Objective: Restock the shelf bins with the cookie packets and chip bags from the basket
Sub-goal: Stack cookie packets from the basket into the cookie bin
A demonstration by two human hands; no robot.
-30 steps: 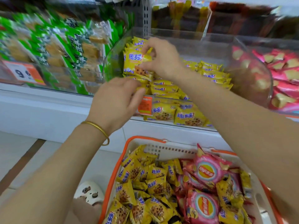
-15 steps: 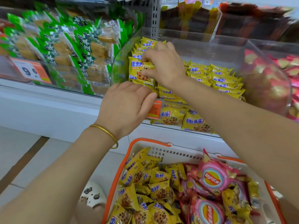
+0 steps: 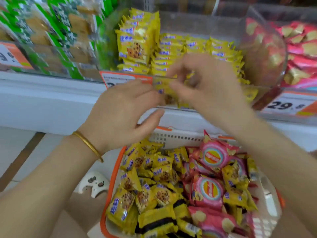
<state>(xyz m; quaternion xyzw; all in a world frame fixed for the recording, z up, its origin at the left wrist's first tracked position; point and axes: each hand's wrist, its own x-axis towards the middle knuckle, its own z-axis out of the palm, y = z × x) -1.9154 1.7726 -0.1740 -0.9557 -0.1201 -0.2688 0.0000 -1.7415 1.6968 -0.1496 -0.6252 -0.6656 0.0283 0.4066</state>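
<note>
Both hands hang in front of the clear shelf bin (image 3: 175, 19), between it and the basket (image 3: 180, 137) below, which reads as a pause between loads rather than a placing move. The left hand (image 3: 123, 112) has its fingers loosely spread with the thumb held apart, and nothing shows in it. The right hand (image 3: 205, 90) is blurred; its fingers curl narrow near a yellow wrapper at the bin's front edge, and I cannot tell whether they pinch a packet or merely pass in front of those lying behind the clear wall. Inside that bin, yellow cookie packets (image 3: 135, 43) stand upright in a row against the left side, faces forward so the picture shows to a shopper, while more lie flat in layers to the right. The basket sits directly under the bin, likely so each reach is short; it holds a loose heap of the same yellow packets (image 3: 161, 172) on its left and pink chip bags (image 3: 208, 189) on its right, so much remains to shelve. The neighbouring bin (image 3: 267, 48) on the right holds pink bags; the left one (image 3: 51, 31) holds green packs.
</note>
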